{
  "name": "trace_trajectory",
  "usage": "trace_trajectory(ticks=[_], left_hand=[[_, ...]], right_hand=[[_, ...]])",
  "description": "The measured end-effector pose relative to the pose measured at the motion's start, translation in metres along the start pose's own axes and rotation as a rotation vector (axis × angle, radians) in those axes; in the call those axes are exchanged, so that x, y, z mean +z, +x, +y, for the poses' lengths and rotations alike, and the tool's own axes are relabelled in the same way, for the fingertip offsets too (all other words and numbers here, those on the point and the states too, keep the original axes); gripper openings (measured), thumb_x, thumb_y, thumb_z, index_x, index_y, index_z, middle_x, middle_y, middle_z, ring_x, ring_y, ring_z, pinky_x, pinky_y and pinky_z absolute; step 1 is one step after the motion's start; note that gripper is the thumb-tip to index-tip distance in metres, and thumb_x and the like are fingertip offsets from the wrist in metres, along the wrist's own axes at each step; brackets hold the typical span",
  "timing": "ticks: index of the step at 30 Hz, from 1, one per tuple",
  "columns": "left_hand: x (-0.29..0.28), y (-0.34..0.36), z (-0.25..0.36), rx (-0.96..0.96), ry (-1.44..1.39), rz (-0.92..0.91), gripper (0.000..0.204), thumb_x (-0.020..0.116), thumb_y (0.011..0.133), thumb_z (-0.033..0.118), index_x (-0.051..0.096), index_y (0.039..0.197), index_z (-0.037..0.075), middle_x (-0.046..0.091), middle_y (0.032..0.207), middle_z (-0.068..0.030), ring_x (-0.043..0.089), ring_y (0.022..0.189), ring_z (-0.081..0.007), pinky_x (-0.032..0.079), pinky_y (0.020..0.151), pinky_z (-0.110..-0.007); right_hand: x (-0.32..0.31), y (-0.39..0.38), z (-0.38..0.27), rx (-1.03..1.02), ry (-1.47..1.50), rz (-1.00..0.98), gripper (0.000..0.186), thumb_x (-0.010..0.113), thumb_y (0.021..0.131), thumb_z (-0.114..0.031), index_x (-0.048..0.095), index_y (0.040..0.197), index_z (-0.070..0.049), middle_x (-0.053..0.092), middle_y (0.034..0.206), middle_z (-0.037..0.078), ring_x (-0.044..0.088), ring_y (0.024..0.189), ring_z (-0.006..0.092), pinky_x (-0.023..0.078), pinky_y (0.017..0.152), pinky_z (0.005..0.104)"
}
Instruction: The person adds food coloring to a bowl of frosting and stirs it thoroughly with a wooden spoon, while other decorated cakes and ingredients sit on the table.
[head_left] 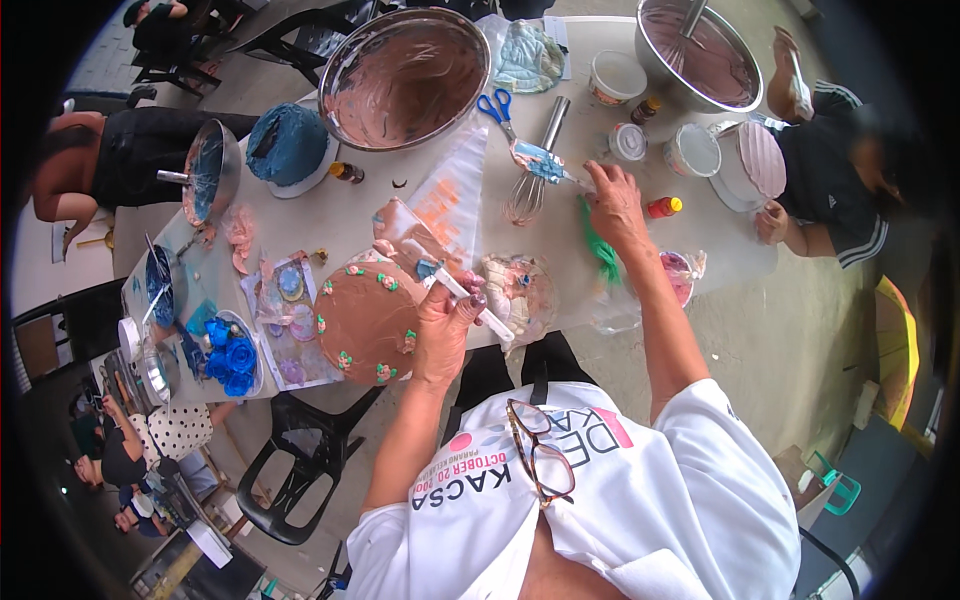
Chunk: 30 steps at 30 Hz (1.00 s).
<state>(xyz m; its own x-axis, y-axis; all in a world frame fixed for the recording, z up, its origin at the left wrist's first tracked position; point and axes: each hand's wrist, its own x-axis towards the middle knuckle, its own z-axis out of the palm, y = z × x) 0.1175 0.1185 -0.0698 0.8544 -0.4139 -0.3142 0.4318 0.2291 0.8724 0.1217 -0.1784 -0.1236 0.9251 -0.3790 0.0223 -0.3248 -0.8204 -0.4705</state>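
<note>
My left hand [447, 322] grips a white-handled tool and a clear piping bag [425, 232] over the right edge of a round brown cake [366, 318] trimmed with small pink and green flowers. My right hand [612, 203] reaches across the table and pinches a spatula [545, 162] smeared with blue and pink icing. A green piping bag [601, 252] lies just under that wrist. A wire whisk [532, 180] and blue-handled scissors [497, 108] lie close to the spatula.
A large steel bowl [404, 76] of brown icing sits at the far side, a second one [700, 52] at the right. A blue-iced cake [288, 145], blue icing roses [232, 356], small tubs and colour bottles crowd the table. Other people work at the left and right.
</note>
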Motion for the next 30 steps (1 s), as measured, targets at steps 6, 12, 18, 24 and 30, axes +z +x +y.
trace_trajectory(ticks=[6, 12, 18, 24, 30], left_hand=[[0.001, 0.011, 0.000, -0.013, -0.038, 0.051, 0.024, 0.069, 0.087, 0.007, 0.063, 0.111, 0.009, 0.062, 0.097, 0.0019, 0.055, 0.082, -0.0061, 0.047, 0.067, -0.021], [0.041, 0.019, -0.004, 0.043, -0.088, 0.011, 0.027, 0.070, 0.086, 0.005, 0.060, 0.112, 0.004, 0.062, 0.094, -0.0003, 0.058, 0.085, -0.0066, 0.052, 0.071, -0.023], [0.077, 0.012, -0.014, -0.016, 0.211, -0.073, 0.036, 0.070, 0.085, 0.006, 0.060, 0.119, 0.006, 0.043, 0.100, -0.0003, 0.050, 0.075, -0.0065, 0.053, 0.058, -0.022], [0.077, 0.013, -0.020, 0.031, 0.599, -0.274, 0.050, 0.072, 0.083, 0.009, 0.055, 0.130, 0.005, 0.047, 0.109, -0.0036, 0.054, 0.091, -0.0136, 0.051, 0.083, -0.028], [0.001, 0.039, 0.006, -0.105, 0.628, -0.053, 0.046, 0.068, 0.081, 0.004, 0.056, 0.125, -0.003, 0.053, 0.106, -0.0070, 0.058, 0.093, -0.0155, 0.051, 0.082, -0.028]], right_hand=[[-0.038, -0.041, -0.079, -0.057, 0.576, -0.421, 0.031, 0.058, 0.090, -0.004, 0.053, 0.121, -0.005, 0.063, 0.111, 0.011, 0.064, 0.099, 0.0246, 0.050, 0.086, 0.0343], [-0.038, -0.108, -0.098, 0.008, 1.080, -0.643, 0.023, 0.051, 0.096, -0.002, 0.043, 0.118, 0.000, 0.058, 0.107, 0.010, 0.061, 0.106, 0.0174, 0.049, 0.092, 0.0326], [-0.040, -0.118, -0.074, 0.218, 1.416, -0.580, 0.030, 0.055, 0.096, -0.007, 0.041, 0.122, -0.002, 0.055, 0.109, 0.005, 0.055, 0.093, 0.0118, 0.049, 0.079, 0.0288], [-0.064, -0.118, -0.023, 0.194, 1.396, -0.526, 0.030, 0.056, 0.096, -0.008, 0.050, 0.124, -0.003, 0.058, 0.103, 0.003, 0.056, 0.093, 0.0112, 0.047, 0.083, 0.0272], [-0.087, -0.109, 0.003, 0.115, 1.346, -0.468, 0.029, 0.049, 0.092, 0.002, 0.053, 0.121, -0.004, 0.059, 0.100, 0.002, 0.056, 0.095, 0.0114, 0.046, 0.085, 0.0260]])
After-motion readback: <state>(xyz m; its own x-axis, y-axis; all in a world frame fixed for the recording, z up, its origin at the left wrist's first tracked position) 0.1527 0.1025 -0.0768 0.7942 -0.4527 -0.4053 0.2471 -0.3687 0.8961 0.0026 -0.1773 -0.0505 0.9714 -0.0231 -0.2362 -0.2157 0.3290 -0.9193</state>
